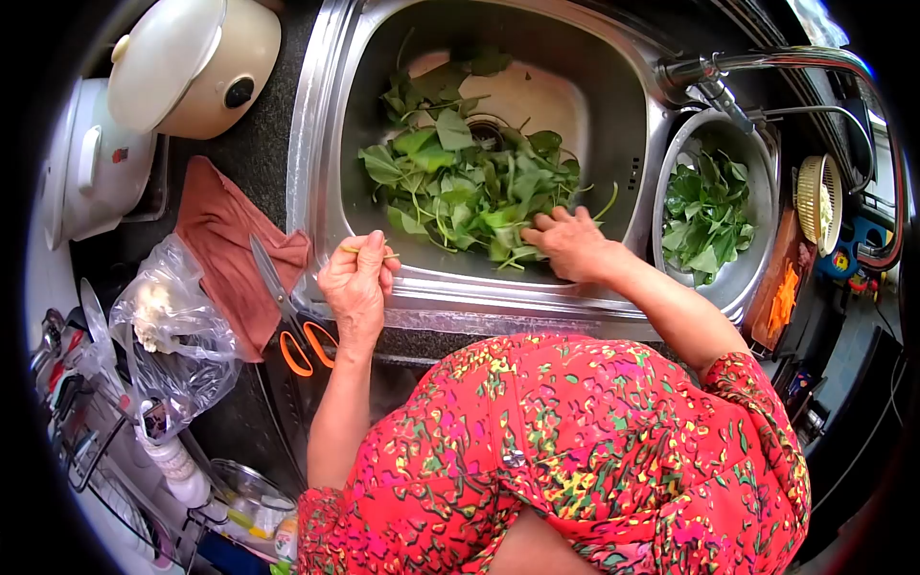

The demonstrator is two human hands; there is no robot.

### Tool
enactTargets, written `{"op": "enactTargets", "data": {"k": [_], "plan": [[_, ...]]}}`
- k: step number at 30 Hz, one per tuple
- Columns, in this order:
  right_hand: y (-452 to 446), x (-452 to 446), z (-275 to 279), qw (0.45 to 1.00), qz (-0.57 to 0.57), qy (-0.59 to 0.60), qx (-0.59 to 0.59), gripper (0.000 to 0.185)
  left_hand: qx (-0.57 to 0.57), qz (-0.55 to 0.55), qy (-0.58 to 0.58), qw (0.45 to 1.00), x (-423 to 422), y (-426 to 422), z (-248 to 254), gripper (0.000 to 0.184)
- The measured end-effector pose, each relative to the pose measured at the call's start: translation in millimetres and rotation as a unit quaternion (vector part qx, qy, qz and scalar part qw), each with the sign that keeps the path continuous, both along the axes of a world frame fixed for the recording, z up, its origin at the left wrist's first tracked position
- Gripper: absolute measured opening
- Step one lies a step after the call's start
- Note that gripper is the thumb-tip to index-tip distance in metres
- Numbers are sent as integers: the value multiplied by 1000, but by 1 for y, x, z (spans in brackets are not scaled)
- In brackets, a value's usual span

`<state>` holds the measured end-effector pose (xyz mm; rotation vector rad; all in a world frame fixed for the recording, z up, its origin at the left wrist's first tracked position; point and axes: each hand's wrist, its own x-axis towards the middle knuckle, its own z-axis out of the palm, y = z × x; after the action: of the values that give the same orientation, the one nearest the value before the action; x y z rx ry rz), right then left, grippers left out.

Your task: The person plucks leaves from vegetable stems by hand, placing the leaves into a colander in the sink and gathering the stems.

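My left hand is raised over the sink's near rim, thumb and fingers pinched on a short green stem. At the right end of a pile of leafy greens, my right hand touches the leaves and stems with its fingers apart. The pile lies in the steel sink and partly covers the drain. More leafy greens fill a metal basin to the right of the sink.
Left of the sink lie orange-handled scissors, a brown cloth and a plastic bag. Two pots stand at upper left. A faucet arches over the right side. Orange strips rest on a board beyond the basin.
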<state>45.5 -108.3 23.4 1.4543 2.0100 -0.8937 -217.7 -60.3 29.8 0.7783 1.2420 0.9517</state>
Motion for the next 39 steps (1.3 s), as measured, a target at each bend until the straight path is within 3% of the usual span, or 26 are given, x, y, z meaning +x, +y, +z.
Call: {"op": "enactTargets", "data": {"k": [6, 9, 11, 16, 18, 19, 21, 22, 23, 24, 27, 30, 31, 33, 34, 35, 39], "plan": [[11, 29, 29, 999, -20, 30, -20, 51, 54, -36, 66, 996, 5, -5, -5, 14], [22, 34, 40, 994, -25, 92, -50, 57, 42, -9, 46, 998, 7, -7, -3, 15], [31, 37, 37, 977, -90, 174, -85, 52, 42, -14, 52, 998, 7, -7, -2, 15], [58, 36, 3, 954, -252, 160, -6, 47, 83, -13, 83, 993, 7, -10, -6, 15], [73, 26, -12, 962, -246, -15, 121, 43, 96, -13, 86, 992, 7, -10, -8, 14], [77, 24, -31, 961, -248, -14, 121, 43, 108, -14, 89, 990, 7, -11, -8, 14], [82, 21, -76, 961, -275, 22, 31, 51, 108, -12, 89, 990, 8, -11, -8, 14], [80, 13, -85, 940, -305, 136, 64, 52, 107, -9, 89, 990, 8, -10, -8, 14], [81, -1, -74, 906, -330, 248, 94, 53, 108, -7, 90, 990, 9, -10, -7, 14], [88, -2, -58, 877, -384, 288, -15, 54, 96, 2, 78, 992, 10, -10, -6, 14], [91, -15, 5, 841, -367, 396, 33, 54, 92, 1, 70, 993, 7, -9, -9, 14], [84, -4, 36, 821, -279, 492, 74, 55, 92, -8, 66, 994, 7, -7, -9, 14], [82, 6, 37, 823, -278, 490, 78, 55, 80, -5, 63, 995, 8, -6, -8, 15], [75, 27, 25, 848, -331, 411, -38, 50, 58, -10, 42, 997, 7, -3, -5, 17], [68, 35, 8, 856, -319, 397, 88, 40, 34, -14, 26, 999, 6, 0, -3, 19], [62, 36, 1, 806, -438, 390, 84, 28, 36, -14, 24, 999, 6, 2, -2, 19], [46, 50, -2, 759, -513, 393, 83, 20, 20, -45, 15, 999, 4, 9, 2, 23]]}}
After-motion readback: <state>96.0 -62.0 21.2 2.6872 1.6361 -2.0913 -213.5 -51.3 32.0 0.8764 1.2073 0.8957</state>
